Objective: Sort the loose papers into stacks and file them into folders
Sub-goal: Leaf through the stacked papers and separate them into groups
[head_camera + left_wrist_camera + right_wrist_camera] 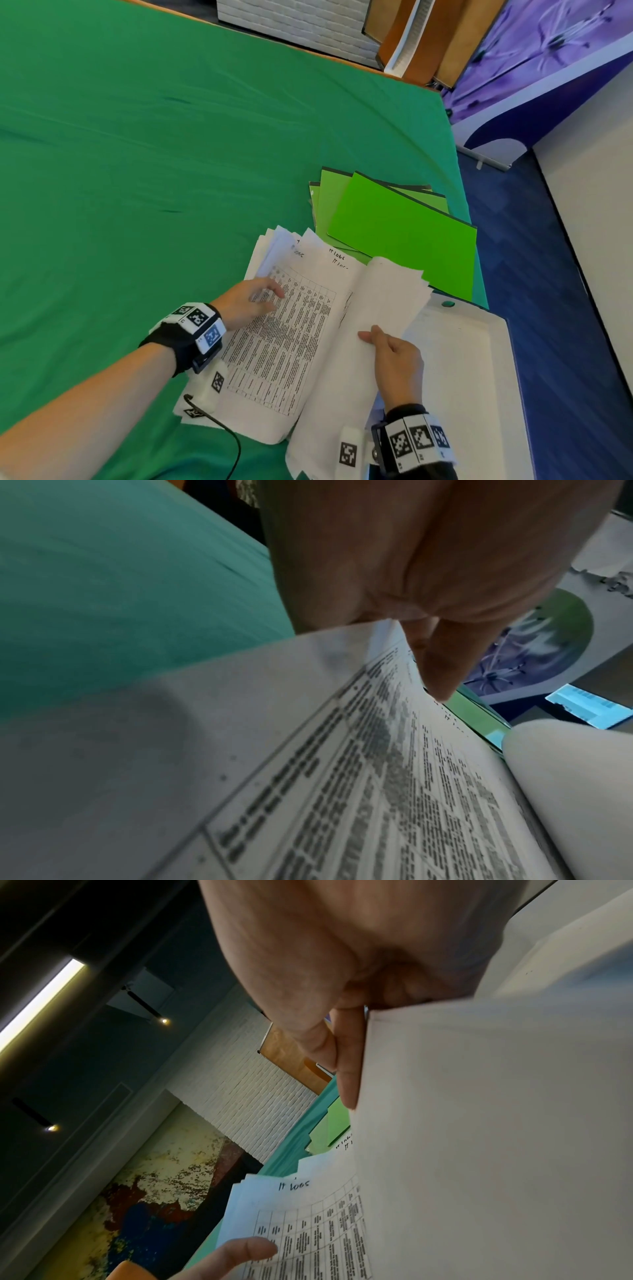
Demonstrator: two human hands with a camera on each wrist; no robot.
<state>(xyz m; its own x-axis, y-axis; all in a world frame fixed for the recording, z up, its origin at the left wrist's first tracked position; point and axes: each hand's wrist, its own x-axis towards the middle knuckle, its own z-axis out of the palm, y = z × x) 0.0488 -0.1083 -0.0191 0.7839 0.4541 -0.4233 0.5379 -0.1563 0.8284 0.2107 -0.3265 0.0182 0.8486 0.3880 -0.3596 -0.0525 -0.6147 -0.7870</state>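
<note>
Head view: a person sorts printed papers (291, 342) on a table draped in green cloth (137, 154). The left hand (248, 301) lies on the stack with its fingers relaxed and spread over a sheet printed with a table; further sheets fan out beyond its fingertips. The right hand (394, 363) grips a thick bundle of sheets (370, 325) lifted from the right side of the stack and curling upward, thumb on the near face and fingers hidden behind. Just beyond the papers, at the table's far right, lies a loose pile of green folders (400, 222), all closed; their contents cannot be seen. A white tray (486, 377) sits at the near right, partly under the raised bundle; what it holds is not visible.

Left wrist view: the left hand (411, 569) extends a finger (441, 669) down to the top edge of the printed sheet (377, 791), the green cloth (120, 588) to the left and the curled bundle (565, 777) to the right.

Right wrist view: the right hand (342, 961) clamps the blank-sided bundle (496, 1137) between thumb and fingers; below it the papers marked with handwriting (308, 1218) show, with the left hand's fingertip (250, 1250) on them and the folders (335, 1123) beyond.
</note>
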